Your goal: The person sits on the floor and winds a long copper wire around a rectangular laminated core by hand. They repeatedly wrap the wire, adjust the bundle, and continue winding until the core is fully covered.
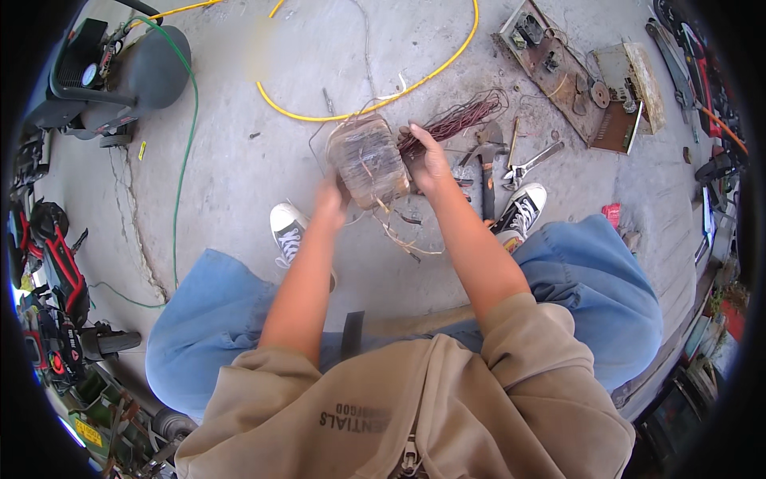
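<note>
Between my hands, over the concrete floor, is a bulky brown wire-wound block [372, 164], which looks like a transformer, with loose wire ends trailing from its near side. My left hand [329, 201], blurred, grips its left side, the fingers mostly hidden. On the right side my right hand [429, 166] is closed on it, thumb up and the other fingers out of sight. A bundle of dark red wire [461, 123] sticks out to the right, beside that thumb; whether it is attached to the block I cannot tell.
Right of the block lie a hammer [487, 180] and an adjustable wrench [536, 162]. Farther off is an opened metal casing [562, 80]. A yellow hose [435, 73] curves behind the block; an air compressor [132, 72] stands far left. My shoes [527, 206] flank the work.
</note>
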`<state>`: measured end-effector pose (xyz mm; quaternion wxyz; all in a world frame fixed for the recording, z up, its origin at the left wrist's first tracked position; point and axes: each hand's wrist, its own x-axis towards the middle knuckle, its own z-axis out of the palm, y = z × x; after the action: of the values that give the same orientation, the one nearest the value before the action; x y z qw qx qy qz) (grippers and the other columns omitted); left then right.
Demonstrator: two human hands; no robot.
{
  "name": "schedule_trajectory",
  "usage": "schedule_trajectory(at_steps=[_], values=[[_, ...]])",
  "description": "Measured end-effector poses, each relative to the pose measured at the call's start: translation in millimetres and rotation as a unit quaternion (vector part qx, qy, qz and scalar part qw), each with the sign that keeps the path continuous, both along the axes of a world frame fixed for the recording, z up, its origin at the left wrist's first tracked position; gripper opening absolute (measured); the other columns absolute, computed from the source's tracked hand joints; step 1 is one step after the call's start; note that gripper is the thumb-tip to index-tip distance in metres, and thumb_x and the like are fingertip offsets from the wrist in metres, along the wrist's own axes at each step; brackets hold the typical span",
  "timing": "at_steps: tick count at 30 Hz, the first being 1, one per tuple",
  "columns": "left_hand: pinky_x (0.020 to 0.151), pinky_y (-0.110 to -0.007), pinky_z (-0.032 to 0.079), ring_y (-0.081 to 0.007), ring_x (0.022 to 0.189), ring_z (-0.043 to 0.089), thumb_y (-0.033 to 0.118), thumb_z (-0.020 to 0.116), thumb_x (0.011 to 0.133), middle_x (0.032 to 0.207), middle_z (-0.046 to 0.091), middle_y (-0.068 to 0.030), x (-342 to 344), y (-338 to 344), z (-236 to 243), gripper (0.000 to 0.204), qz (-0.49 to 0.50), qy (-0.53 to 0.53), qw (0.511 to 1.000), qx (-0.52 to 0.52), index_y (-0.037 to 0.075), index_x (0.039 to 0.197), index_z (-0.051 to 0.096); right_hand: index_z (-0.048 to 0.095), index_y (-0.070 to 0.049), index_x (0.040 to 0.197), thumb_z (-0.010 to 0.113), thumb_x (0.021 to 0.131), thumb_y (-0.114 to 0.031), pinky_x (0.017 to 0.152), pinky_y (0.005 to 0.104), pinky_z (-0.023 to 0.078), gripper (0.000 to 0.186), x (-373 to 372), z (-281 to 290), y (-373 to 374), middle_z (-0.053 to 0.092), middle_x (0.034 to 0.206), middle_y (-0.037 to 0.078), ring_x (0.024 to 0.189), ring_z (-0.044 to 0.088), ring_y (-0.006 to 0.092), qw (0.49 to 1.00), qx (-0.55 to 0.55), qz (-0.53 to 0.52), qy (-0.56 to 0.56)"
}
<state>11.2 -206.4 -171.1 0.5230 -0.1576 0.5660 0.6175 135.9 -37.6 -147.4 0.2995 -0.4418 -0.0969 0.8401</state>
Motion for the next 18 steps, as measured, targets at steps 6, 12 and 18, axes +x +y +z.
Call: schedule_trajectory(at_steps=[6,12,18], values=[[0.102,-0.045,0.043,-0.0272,0.116,0.052,0.042,0.037,0.103,0.126,0.051,-0.0164,0,-1,5,0.051,0.074,-0.027,0.997,0.001,-0.003,0.127,0.043,0.054,-0.013,0.117,0.074,0.080,-0.031,0.107,0.0508,0.034,0.045,39,13,33,0.053,0.120,0.011,0.113,0.049,0.0303,0.989,-0.035,-0.075,0.121],[0.111,-0.048,0.032,-0.0375,0.135,0.032,0.057,0.050,0.092,0.146,0.026,-0.0273,-3,-10,12,0.089,0.164,-0.098,0.981,0.027,-0.008,0.143,0.016,0.055,-0.006,0.111,0.070,0.084,-0.038,0.098,0.0556,0.043,0.045,60,14,85,0.057,0.113,0.013,0.115,0.052,0.0324,0.999,0.000,0.044,0.013],[0.115,-0.050,0.025,-0.0387,0.142,0.019,0.062,0.065,0.080,0.153,0.013,-0.0259,2,-11,12,0.113,0.280,-0.174,0.940,0.086,-0.006,0.148,0.005,0.060,-0.008,0.093,0.070,0.081,-0.019,0.076,0.0442,0.054,0.019,41,-13,92,0.067,0.084,0.009,0.080,0.066,0.0242,0.977,0.058,0.056,-0.196]])
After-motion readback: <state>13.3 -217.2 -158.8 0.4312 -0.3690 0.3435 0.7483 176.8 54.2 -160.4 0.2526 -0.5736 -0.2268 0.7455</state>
